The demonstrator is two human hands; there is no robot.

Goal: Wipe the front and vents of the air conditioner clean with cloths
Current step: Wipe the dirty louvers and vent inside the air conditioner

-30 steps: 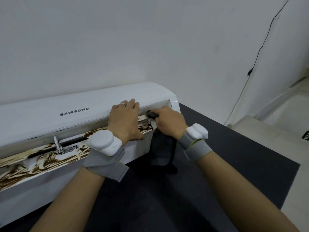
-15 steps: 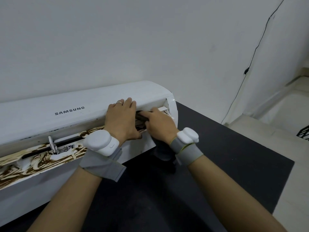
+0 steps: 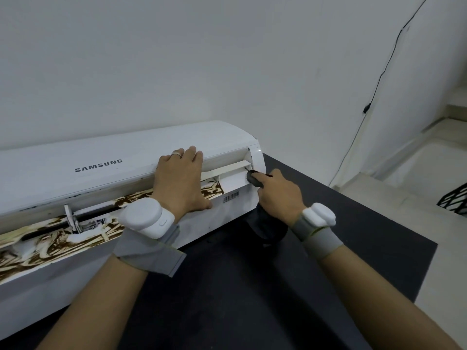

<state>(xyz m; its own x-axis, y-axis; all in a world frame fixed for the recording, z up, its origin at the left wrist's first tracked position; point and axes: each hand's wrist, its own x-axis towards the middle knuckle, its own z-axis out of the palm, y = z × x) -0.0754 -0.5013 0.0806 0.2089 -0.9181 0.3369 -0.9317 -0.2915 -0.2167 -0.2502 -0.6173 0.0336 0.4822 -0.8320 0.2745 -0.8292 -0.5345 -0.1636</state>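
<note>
Air conditioner (image 3: pixel 63 178): the brand name "SAMSUNG" is showing in grey capitals on its white front panel. Barcode label (image 3: pixel 230 197): it is sitting on the lower casing toward the right end, and its bars are showing, but any digits are appearing too small to read.

AC (image 3: pixel 75 157) runs off frame well left of left hand (image 3: pixel 180 183). Stretch of vent slot (image 3: pixel 96 214) under that palm is hidden. Cloth (image 3: pixel 254 178) mostly buried in right hand (image 3: pixel 279 195); only a dark tip past the fingers and a fold below the wrist show. Barcode label (image 3: pixel 230 197) btwn the hands too small to read. Black openwork obj (image 3: pixel 454 200) far right of right hand is cut by edge, can't tell what it is.
</note>
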